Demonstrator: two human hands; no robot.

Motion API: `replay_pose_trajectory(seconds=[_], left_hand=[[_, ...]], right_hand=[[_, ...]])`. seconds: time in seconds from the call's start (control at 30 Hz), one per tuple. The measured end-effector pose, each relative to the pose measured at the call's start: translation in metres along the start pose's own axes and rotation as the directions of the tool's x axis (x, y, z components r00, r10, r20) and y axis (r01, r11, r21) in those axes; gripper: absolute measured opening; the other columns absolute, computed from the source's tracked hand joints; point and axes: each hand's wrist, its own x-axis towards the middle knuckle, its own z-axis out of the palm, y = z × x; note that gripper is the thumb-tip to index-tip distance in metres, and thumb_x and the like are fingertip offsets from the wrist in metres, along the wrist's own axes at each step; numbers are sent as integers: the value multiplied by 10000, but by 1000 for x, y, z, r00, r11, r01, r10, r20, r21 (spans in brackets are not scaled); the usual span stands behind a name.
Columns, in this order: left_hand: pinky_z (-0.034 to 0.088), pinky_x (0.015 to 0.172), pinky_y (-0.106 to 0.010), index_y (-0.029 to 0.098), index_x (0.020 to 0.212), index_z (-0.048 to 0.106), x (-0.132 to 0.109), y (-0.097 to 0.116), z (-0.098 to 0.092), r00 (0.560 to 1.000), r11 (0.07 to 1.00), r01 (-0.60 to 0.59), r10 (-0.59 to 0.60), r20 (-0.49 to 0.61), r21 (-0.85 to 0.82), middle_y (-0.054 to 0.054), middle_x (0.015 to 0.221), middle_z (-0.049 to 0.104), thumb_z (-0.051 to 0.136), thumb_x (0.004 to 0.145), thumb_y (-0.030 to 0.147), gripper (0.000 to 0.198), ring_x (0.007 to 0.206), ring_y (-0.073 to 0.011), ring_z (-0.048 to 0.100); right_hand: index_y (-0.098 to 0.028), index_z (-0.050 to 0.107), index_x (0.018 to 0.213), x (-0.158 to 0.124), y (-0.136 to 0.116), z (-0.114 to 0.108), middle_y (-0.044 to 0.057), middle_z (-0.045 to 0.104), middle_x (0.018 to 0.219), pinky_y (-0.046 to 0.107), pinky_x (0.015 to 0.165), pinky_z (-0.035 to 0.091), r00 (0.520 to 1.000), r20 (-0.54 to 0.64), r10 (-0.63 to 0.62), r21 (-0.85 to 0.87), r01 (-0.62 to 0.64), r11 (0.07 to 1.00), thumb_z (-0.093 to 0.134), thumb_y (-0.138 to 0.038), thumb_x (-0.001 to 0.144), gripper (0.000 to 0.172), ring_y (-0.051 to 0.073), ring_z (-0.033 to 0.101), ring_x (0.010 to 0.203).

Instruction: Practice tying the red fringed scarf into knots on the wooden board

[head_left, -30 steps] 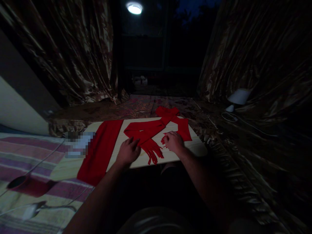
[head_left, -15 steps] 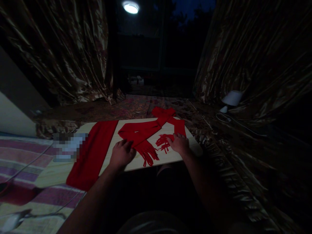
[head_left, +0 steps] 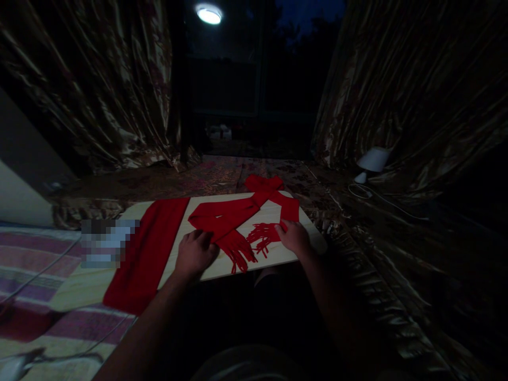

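A red scarf (head_left: 226, 214) with fringed ends lies folded at angles over a pale wooden board (head_left: 238, 198). Its far loop hangs past the board's back edge. My left hand (head_left: 196, 251) is closed at the scarf's near-left edge, fingers curled on the cloth just above one fringed end. Toward the board's right side, my right hand (head_left: 292, 237) pinches the other end, whose fringe points left toward the first fringe. The palms hide part of each grip. A wide red cloth band (head_left: 148, 254) crosses the board to the left of my left hand.
A pixelated object (head_left: 109, 243) rests on the board's left end. Striped fabric (head_left: 27, 259) with cables lies at the left. A small white lamp (head_left: 373, 159) stands at the right, its cord trailing. Patterned curtains (head_left: 138, 90) flank a dark window.
The right-hand fringed end has turned and flattened, its strands now pointing left instead of bunched. My right hand has shifted slightly with it. My left hand stays at nearly the same spot.
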Motion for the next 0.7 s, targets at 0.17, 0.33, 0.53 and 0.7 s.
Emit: replay_pose_trajectory(seconds=[0.17,0.33,0.53,0.7], left_hand=[[474,1018,-468,203,1220,723,1,-1,2,999,999,-30,29,-21,-33,-121,1217,707,518,871,386,444,1167,-333,606],[478,1040,-469,185,1312,679,0,-1,2,999,996,46,-46,-3,-75,-137,1302,668,525,870,429,528,1207,-349,586],[467,1076,-477,189,1357,649,0,-5,4,999,993,38,-39,-6,-110,-141,1350,637,541,866,454,568,1244,-349,564],[444,1122,-457,212,1343,677,-1,-8,8,1000,991,-24,22,-16,-131,-135,1418,595,539,890,454,532,1299,-324,542]], right_hand=[[-236,744,1188,10,25,16,77,771,1156,323,921,520,992,-67,104,310,-78,948,534,-269,899,358,227,702,1047],[-154,754,995,20,47,25,130,780,1042,352,894,550,872,-203,446,659,-215,721,440,-199,807,368,246,718,998],[-183,731,844,21,49,24,110,780,924,356,828,552,845,-211,491,690,-227,687,486,-233,765,262,253,712,892],[-189,740,857,13,34,15,81,762,846,317,748,514,914,-204,350,548,-189,815,508,-236,795,245,227,684,793]])
